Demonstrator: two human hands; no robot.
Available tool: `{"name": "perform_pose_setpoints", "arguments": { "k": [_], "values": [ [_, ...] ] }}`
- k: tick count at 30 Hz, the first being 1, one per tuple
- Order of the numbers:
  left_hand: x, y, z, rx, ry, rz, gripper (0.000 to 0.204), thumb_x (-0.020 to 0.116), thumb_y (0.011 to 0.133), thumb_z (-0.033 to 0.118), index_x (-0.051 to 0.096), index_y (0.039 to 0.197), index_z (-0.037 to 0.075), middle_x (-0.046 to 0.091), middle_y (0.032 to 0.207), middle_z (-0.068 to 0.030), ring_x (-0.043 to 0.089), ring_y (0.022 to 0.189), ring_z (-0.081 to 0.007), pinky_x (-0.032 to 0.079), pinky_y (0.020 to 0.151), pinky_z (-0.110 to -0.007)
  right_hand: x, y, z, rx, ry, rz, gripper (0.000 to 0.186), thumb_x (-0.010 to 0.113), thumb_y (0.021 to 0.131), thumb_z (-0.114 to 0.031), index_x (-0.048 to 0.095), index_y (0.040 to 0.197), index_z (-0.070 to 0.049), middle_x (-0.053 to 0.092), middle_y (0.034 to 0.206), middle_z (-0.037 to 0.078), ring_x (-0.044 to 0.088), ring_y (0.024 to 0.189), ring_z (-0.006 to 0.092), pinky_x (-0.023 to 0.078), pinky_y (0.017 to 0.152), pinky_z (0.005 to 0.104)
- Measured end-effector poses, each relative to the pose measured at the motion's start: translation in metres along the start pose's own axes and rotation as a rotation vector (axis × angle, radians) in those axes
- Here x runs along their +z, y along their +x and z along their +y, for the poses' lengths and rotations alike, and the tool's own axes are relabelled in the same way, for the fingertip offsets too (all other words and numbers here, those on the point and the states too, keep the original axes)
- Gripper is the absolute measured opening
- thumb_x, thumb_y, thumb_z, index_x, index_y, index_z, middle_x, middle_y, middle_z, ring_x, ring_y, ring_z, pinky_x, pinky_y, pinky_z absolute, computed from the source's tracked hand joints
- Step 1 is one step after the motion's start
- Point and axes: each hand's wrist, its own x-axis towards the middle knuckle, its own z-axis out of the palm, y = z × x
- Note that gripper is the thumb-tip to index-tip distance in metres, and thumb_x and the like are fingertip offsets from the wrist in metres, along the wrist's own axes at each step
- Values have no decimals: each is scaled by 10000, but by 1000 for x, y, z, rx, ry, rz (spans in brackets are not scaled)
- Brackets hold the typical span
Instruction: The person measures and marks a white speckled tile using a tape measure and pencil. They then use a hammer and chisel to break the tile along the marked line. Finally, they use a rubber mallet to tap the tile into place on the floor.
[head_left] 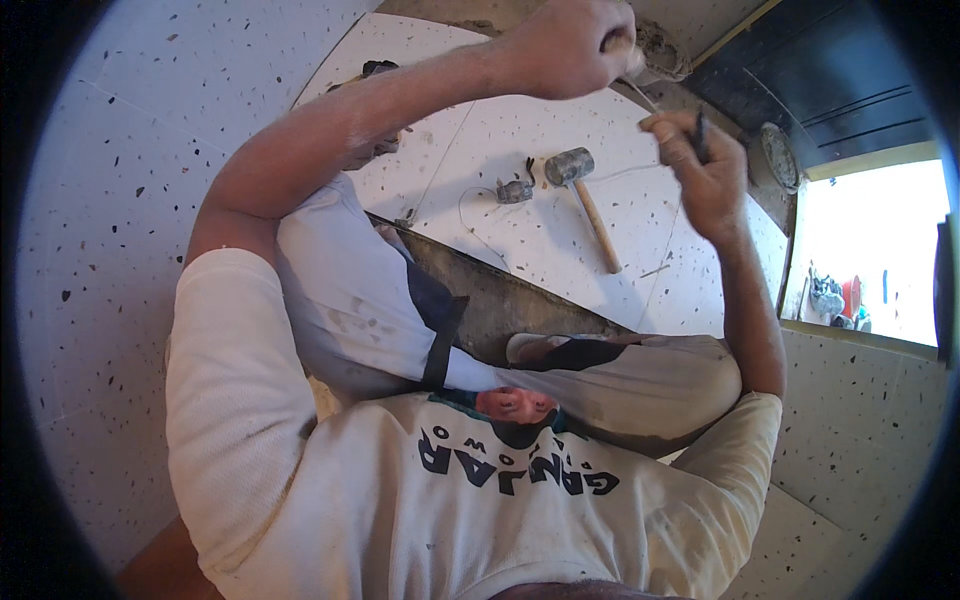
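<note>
Two hands (572, 50) (710, 180) apart, each clamped on thin pale strand (643, 97); cylinder-headed, wooden-handled mallet (589, 205) on speckled white slab (545, 238)

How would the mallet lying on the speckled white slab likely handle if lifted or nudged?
The mallet would probably feel head-heavy, since its thick grey head dwarfs the slim handle. The straight wooden handle should stay stiff in the grip. Nudged at the handle's free end, it would likely pivot about the bulkier head.

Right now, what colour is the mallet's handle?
Light brown; the handle shows best in the head view.
</note>
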Motion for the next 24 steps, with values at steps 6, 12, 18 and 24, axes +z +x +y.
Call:
{"name": "perform_pose_setpoints", "arguments": {
  "k": [6,12,18,24],
  "values": [
    [13,-8,-5,6,-501,-651,217,660,879,242,642,945,36,608,726,-22,539,627,-86,446,580,-242,-21,12,19,26,-36,127,261,602,950,-251,702,1011,-17,656,820,32,561,719,102,463,648,267],
    [-10,5,20,-196,-617,-156,242,632,881,201,605,963,-26,614,762,-105,576,700,-173,466,648,-322,6,3,14,58,-43,-108,260,590,960,-268,692,1023,-38,644,815,27,554,720,94,465,651,266],
    [-14,-10,0,122,-118,-348,269,662,853,214,619,961,-29,628,755,-83,594,691,-186,484,676,-326,-10,8,13,-68,-46,47,229,597,958,-232,699,993,-30,635,801,4,544,726,77,452,650,247],
    [-7,3,4,-119,-824,-534,213,612,928,216,614,982,11,597,768,-26,562,660,-107,468,605,-245,-2,4,24,-5,-83,3,247,606,950,-263,691,995,-35,535,720,-47,453,632,49,378,575,221]
  ]
}}
